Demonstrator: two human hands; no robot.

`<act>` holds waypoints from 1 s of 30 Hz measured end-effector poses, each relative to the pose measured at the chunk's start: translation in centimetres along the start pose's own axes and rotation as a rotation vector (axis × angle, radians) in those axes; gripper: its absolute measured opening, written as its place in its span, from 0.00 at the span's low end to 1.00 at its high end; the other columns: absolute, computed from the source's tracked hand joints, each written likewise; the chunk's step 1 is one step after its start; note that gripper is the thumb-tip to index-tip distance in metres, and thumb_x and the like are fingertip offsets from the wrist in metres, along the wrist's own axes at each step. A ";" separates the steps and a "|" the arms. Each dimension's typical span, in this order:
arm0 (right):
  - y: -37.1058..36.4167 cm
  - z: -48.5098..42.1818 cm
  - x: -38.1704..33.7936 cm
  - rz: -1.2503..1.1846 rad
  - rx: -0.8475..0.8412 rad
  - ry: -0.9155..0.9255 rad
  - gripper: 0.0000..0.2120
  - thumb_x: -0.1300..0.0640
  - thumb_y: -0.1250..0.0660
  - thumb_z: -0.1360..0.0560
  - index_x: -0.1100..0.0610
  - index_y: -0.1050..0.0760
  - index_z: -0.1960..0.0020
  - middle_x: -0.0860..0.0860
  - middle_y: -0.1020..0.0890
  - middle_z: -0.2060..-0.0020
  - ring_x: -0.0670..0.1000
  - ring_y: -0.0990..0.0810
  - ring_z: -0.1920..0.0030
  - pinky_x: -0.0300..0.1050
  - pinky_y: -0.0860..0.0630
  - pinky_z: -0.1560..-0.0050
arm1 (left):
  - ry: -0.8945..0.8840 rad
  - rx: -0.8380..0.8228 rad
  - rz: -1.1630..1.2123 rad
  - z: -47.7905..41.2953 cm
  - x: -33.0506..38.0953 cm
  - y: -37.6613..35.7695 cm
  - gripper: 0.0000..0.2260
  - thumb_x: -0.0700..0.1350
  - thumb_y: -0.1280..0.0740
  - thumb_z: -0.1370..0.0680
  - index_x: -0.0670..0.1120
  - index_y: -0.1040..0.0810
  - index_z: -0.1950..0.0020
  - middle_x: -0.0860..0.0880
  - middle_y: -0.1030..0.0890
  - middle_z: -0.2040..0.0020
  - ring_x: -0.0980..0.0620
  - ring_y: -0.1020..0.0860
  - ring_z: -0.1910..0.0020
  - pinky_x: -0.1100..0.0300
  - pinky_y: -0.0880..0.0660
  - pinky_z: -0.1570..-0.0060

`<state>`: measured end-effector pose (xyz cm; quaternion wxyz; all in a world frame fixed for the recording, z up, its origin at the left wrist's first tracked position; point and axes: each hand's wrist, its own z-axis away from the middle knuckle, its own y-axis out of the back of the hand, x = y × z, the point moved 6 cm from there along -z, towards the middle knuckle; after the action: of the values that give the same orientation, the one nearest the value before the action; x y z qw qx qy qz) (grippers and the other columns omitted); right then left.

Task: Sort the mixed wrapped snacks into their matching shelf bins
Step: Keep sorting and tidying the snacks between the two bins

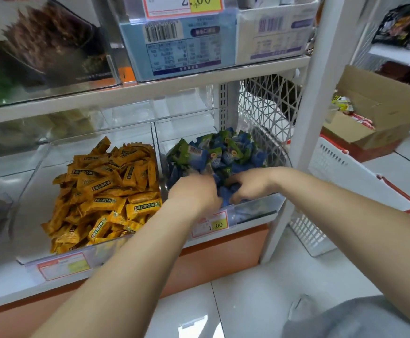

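Two hands are working in the same clear bin [255, 208] at the right end of the lower shelf [1, 286], and that bin is holding a heap of blue and green snacks [223, 152]. Your left hand [195, 193] is reaching in over the front wall, knuckles up, with its fingers bending down into the pile. It is blurring too much for me to tell whether they are pinching a wrapper. Your right hand [250, 185] is coming in from the right, just beside the left, and it is curling its fingers and thumb round a clump of the blue wrappers near the front of the bin.

The neighbouring bin [33, 215] to the left is carrying orange snacks [106, 191], piling up towards its right side and front. A price tag [211, 224] reading 1.00 is hanging on the front of the blue and green bin, partly under your left wrist. Beyond the white shelf post [306, 118], a white basket [340, 172] with red handles is standing on the floor, and an open cardboard box [379, 111] is sitting behind it with a few packets showing inside
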<state>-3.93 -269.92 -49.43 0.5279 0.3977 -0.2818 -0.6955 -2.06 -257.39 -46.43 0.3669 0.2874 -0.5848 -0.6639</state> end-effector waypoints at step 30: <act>-0.6 0.6 0.5 -0.237 0.092 0.127 0.17 0.53 0.34 0.26 0.57 0.22 0.39 0.55 0.17 0.45 0.57 0.19 0.45 0.54 0.22 0.43 | 0.127 -0.213 0.333 0.0 0.1 -2.6 0.25 0.61 0.37 0.23 0.51 0.30 0.30 0.45 0.22 0.36 0.46 0.24 0.44 0.55 0.26 0.45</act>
<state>-4.84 -270.27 -49.76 0.4399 0.4953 -0.2306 -0.7128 -2.53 -257.35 -49.03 0.5362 0.1875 -0.5265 -0.6325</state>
